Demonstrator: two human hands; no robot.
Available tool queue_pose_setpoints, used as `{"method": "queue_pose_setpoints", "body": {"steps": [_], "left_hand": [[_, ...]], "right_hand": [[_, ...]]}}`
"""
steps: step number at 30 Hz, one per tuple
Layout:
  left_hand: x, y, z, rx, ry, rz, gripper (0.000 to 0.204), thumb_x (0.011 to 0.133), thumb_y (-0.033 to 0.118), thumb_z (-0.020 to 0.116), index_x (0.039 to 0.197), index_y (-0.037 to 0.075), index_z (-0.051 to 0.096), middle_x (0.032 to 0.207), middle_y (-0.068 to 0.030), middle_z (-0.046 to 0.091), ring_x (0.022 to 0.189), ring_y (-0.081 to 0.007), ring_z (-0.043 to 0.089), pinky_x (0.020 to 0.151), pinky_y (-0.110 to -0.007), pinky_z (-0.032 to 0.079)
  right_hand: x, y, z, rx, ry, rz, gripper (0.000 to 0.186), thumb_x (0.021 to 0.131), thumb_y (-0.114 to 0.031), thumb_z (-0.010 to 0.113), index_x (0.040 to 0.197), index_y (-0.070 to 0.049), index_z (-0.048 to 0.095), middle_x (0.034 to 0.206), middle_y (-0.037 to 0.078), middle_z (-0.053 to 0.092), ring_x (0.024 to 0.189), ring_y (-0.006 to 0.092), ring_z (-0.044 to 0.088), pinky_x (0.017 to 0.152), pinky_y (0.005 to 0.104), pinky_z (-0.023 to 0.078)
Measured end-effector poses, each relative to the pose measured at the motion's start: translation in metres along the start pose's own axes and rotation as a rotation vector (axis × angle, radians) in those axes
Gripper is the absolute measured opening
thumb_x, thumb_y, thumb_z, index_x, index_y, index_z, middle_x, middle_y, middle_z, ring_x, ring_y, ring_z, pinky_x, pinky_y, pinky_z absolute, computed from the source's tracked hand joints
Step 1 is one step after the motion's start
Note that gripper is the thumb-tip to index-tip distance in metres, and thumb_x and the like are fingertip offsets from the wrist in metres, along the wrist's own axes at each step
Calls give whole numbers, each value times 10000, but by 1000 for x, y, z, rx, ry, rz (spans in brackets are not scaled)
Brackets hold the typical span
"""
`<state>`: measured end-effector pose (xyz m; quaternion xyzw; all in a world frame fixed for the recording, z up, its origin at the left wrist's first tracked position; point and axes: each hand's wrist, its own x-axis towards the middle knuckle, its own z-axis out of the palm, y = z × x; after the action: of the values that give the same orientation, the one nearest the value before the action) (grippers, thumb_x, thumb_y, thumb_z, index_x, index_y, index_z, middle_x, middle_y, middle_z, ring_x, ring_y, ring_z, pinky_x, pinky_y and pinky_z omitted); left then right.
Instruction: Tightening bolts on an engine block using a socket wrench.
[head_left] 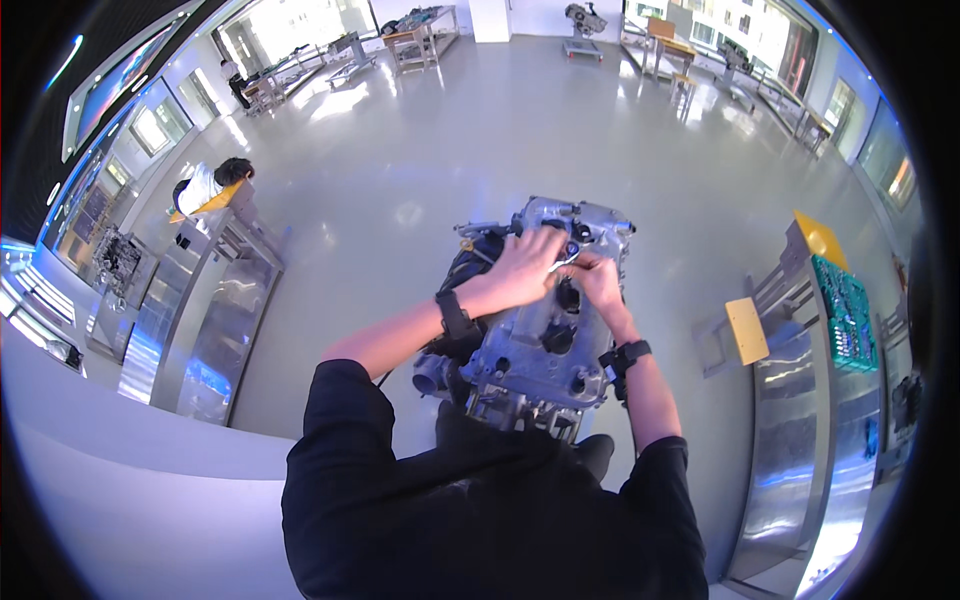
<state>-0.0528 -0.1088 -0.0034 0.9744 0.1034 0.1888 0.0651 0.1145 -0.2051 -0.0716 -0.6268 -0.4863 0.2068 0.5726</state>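
The left hand curls beside a small shiny piece and the right hand bunches close to it, neither grip clear, atop the engine before the person, where work seems under way, the remainder impossible to tell.

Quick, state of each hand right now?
Left hand: bent over the metal tool; grip cannot be told.
Right hand: bent in at the same tool; grip unclear too.

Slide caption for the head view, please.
Bare left hand and bare right hand at a small shiny metal piece above a silver-grey metal engine.
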Motion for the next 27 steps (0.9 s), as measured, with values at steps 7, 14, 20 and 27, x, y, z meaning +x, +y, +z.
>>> {"method": "queue_pose_setpoints", "body": {"steps": [7, 14, 20, 27], "left_hand": [[-20, -58, -16, 253, -96, -307, 542, 963, 504, 390, 1231, 51, 520, 1194, -149, 555, 1158, -324, 475, 958, -527, 334], [33, -79, 17, -6, -398, -601, 739, 962, 574, 260, 1355, -39, 386, 1336, -325, 414, 1301, -522, 285, 1027, -694, 210], [82, -69, 35, -121, -255, -680, 762, 894, 522, 462, 1375, -53, 327, 1451, -307, 241, 1378, -512, 98, 1086, -637, 174], [132, 6, 66, -80, -198, -474, 817, 819, 407, 624, 1389, -68, 283, 1452, -356, 205, 1375, -505, 130, 1128, -549, 168]], "right_hand": [[-2, -23, 4, -172, 64, 61, 239, 768, -154, 774, 731, 18, 612, 558, -13, 453, 571, 68, 350, 500, 296, 336], [-1, -15, 8, -97, 120, 54, 363, 771, -205, 785, 633, 14, 531, 534, -13, 370, 551, 69, 302, 473, 301, 286], [-3, -1, 10, -12, 71, 119, 253, 834, -195, 736, 743, -5, 595, 610, -51, 454, 598, 46, 361, 530, 264, 321], [24, 19, 19, 460, -80, -2, 260, 848, -182, 683, 1045, -34, 601, 815, 21, 587, 697, 101, 526, 614, 280, 447]]}}
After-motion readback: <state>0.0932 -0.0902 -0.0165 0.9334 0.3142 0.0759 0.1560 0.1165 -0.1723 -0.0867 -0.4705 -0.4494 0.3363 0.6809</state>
